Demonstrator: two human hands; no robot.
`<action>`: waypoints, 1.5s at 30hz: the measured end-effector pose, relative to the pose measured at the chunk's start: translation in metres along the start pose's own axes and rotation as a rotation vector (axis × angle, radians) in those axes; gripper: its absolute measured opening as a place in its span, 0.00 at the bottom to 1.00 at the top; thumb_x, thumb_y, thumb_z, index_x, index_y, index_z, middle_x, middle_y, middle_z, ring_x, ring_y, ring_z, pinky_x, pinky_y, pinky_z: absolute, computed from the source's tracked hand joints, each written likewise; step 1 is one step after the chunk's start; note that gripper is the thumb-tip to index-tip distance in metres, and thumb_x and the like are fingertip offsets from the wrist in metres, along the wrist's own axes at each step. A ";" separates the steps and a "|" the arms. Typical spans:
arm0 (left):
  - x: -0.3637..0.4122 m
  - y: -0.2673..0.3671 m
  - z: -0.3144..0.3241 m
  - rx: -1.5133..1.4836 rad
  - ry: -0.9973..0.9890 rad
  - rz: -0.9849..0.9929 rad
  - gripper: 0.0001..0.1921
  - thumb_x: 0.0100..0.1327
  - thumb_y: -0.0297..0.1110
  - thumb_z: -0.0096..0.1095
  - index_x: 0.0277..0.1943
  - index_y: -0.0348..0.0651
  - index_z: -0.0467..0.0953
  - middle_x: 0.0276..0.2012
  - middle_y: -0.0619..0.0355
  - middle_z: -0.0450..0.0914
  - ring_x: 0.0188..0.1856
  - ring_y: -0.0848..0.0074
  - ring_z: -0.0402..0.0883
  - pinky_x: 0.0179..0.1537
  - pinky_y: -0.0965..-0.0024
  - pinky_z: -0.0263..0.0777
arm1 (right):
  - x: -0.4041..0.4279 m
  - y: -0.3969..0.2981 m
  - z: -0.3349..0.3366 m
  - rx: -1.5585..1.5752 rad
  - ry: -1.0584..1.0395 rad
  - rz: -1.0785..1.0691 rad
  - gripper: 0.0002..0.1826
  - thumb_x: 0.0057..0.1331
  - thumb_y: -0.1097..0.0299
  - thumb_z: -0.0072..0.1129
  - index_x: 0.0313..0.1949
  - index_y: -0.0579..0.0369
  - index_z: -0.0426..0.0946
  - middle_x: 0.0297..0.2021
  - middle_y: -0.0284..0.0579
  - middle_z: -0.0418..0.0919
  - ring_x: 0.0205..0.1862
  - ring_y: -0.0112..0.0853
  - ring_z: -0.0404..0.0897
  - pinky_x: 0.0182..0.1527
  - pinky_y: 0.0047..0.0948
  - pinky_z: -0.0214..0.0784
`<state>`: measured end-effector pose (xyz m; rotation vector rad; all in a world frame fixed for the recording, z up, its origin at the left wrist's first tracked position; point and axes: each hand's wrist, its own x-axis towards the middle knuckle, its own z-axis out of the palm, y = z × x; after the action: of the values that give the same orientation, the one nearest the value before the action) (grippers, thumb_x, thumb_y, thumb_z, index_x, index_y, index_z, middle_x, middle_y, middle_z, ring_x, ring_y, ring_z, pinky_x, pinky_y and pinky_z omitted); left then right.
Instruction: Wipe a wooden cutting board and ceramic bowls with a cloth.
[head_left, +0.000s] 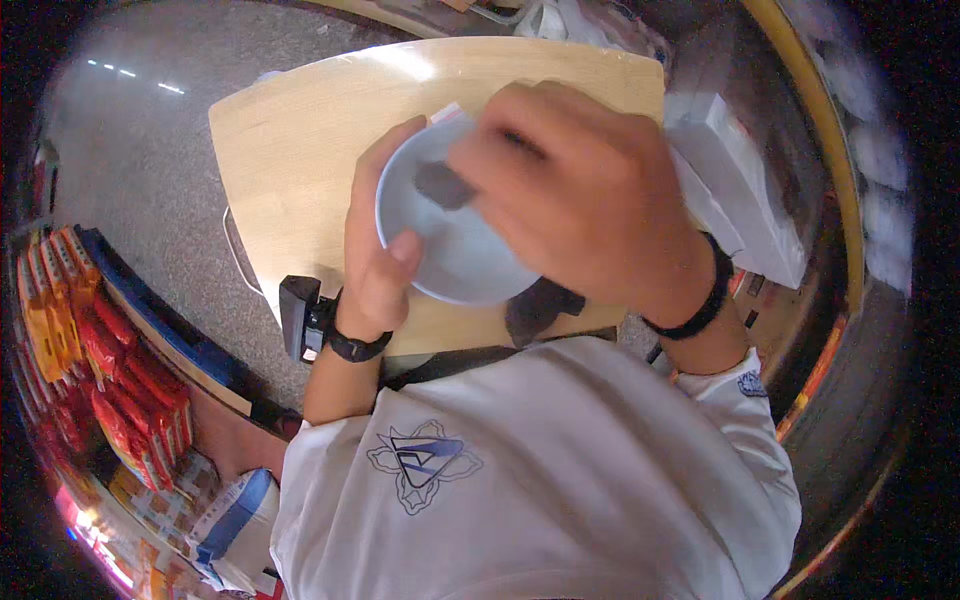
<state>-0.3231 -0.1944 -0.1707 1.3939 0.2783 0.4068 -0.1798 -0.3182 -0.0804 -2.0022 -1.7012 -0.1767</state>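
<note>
My left hand (379, 247) grips the side of a round white bowl (480, 262), its thumb over the near rim. The bowl is above a light wood-grain table (300, 150); whether it rests on the top is unclear. Over the right part of the bowl, my right hand (577, 180) is blurred with its fingers curled, and I cannot tell whether something is pinched in them. A dark patch inside the bowl by those fingertips could be a shadow or an object. Past the far rim a small white and red piece (448, 112) shows, partly hidden.
Black devices are strapped to my wrists, one boxy (300, 319) at the left. A white box (739, 195) stands right of the table. Red and orange packets (139, 397) fill a shelf at lower left, near a white and blue package (232, 525). A white plastic bag (547, 21) lies beyond the table.
</note>
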 end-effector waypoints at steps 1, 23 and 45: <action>-0.001 -0.003 0.001 0.037 0.014 0.022 0.49 0.60 0.66 0.50 0.69 0.27 0.56 0.64 0.41 0.66 0.66 0.58 0.66 0.66 0.58 0.58 | -0.002 -0.002 0.006 -0.026 -0.027 -0.018 0.11 0.49 0.70 0.64 0.33 0.49 0.76 0.29 0.37 0.73 0.30 0.33 0.77 0.28 0.32 0.71; -0.002 -0.003 0.003 0.211 0.007 0.140 0.42 0.62 0.63 0.47 0.63 0.28 0.66 0.58 0.40 0.75 0.58 0.56 0.77 0.59 0.59 0.69 | -0.009 0.041 -0.041 0.592 -0.843 -0.230 0.11 0.53 0.64 0.62 0.33 0.57 0.81 0.28 0.46 0.80 0.30 0.47 0.79 0.33 0.44 0.71; 0.012 0.017 0.000 -0.432 0.308 -0.244 0.37 0.61 0.43 0.50 0.70 0.33 0.58 0.63 0.39 0.69 0.64 0.52 0.69 0.66 0.54 0.63 | -0.053 -0.006 0.022 0.811 0.278 0.283 0.16 0.60 0.66 0.65 0.43 0.58 0.72 0.35 0.45 0.75 0.36 0.35 0.76 0.41 0.32 0.68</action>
<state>-0.3141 -0.1875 -0.1534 0.8592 0.5707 0.4481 -0.2011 -0.3549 -0.1197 -1.4800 -1.0487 0.2823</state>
